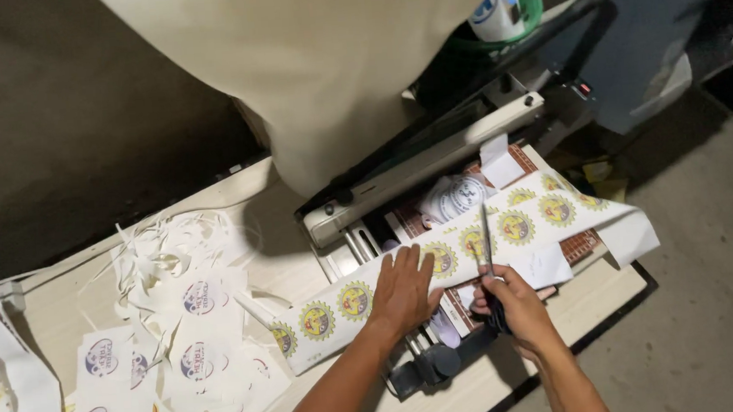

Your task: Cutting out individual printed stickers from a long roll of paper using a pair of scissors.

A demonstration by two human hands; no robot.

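near the middle of the frame the left hand lies flat and open on the sticker strip; the right hand is closed around scissors, cutting it.

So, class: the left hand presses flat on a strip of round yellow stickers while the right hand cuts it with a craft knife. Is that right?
Not quite. The head view shows the right hand holding scissors, not a craft knife. The left hand does press flat on the strip of round yellow stickers.
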